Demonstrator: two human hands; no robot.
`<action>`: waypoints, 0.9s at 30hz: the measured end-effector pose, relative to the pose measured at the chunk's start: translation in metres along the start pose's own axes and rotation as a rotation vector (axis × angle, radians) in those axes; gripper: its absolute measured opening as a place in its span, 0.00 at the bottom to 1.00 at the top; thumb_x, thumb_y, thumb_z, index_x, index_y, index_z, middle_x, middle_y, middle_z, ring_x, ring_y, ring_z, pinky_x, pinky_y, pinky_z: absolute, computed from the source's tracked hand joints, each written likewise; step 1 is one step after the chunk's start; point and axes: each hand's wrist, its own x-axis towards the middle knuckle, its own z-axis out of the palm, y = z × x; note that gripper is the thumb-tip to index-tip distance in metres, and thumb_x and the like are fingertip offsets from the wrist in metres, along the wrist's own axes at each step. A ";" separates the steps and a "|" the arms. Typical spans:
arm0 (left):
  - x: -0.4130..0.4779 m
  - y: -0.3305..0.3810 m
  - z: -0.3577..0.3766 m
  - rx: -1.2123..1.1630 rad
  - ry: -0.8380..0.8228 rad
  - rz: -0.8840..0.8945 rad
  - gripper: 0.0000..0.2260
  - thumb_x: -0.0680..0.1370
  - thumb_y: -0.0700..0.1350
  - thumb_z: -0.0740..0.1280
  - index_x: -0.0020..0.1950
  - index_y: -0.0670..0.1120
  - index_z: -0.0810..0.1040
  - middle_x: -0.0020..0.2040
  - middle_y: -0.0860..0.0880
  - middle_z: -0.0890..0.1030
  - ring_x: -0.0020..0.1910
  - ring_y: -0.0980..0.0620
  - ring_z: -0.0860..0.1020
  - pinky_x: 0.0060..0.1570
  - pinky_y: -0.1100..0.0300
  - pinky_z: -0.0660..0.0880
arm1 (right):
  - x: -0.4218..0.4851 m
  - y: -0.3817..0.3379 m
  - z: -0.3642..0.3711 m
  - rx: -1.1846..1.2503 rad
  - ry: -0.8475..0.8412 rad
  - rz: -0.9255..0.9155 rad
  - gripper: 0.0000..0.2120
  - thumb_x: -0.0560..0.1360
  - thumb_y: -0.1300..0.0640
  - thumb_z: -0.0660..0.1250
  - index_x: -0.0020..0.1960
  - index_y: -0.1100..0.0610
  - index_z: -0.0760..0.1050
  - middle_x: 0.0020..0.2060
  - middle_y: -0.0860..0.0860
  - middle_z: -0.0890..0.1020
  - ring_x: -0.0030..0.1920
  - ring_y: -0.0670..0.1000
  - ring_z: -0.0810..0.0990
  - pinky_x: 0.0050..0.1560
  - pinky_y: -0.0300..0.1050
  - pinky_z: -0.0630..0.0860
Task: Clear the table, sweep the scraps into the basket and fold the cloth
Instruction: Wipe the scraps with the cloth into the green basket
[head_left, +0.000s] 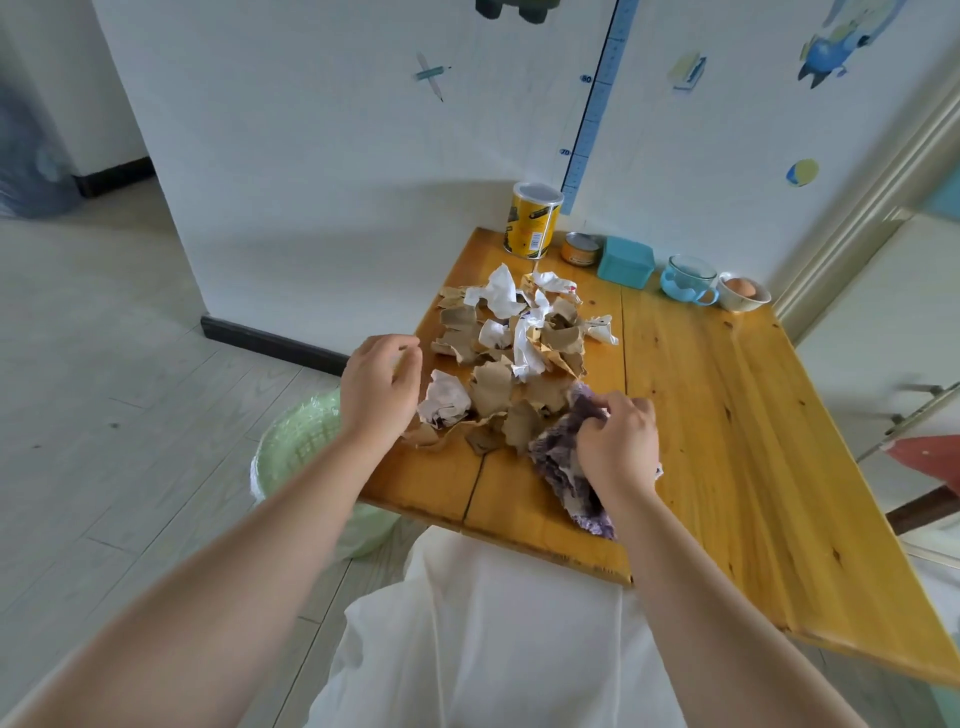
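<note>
Brown and white scraps (519, 353) sit heaped, unswept, on the worktop (727, 415). At their 5 o'clock the right hand (618, 441) grips the unfolded purple cloth (556, 457), fingers (605, 413) curled; left hand (382, 389) loosely curled, empty, at 9; basket (296, 441) at 8.

Left forearm (249, 530): bare, entering from the lower left corner and rising diagonally toward the centre of the frame. Left hand (382, 387), left of centre: back uppermost, fingers curled inward, thumb beside the forefinger; whether it holds anything cannot be seen. Right forearm (717, 587): bare, entering from the lower right. Right hand (618, 441), just right of centre and slightly lower: palm down, fingers curled, pinching a bunched cloth (556, 454). The two hands are apart.
</note>
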 end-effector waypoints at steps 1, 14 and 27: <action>0.000 -0.001 -0.004 -0.012 0.026 0.011 0.12 0.79 0.44 0.58 0.57 0.43 0.78 0.57 0.47 0.80 0.57 0.51 0.76 0.58 0.53 0.73 | 0.000 0.001 -0.004 0.011 0.040 -0.008 0.16 0.76 0.64 0.57 0.62 0.60 0.73 0.60 0.58 0.70 0.45 0.50 0.67 0.42 0.43 0.67; -0.007 -0.058 -0.019 -0.089 0.199 -0.311 0.09 0.79 0.44 0.59 0.51 0.44 0.79 0.46 0.50 0.79 0.45 0.53 0.75 0.43 0.61 0.68 | -0.005 -0.051 0.024 0.142 0.087 -0.426 0.14 0.74 0.68 0.60 0.58 0.61 0.77 0.56 0.56 0.75 0.50 0.54 0.77 0.40 0.29 0.66; -0.042 -0.192 0.000 0.047 0.223 -0.993 0.14 0.77 0.44 0.57 0.59 0.41 0.74 0.56 0.40 0.79 0.55 0.40 0.75 0.47 0.54 0.67 | 0.008 -0.043 0.053 0.175 0.189 -0.627 0.14 0.69 0.73 0.62 0.51 0.64 0.80 0.46 0.57 0.77 0.40 0.47 0.73 0.37 0.24 0.69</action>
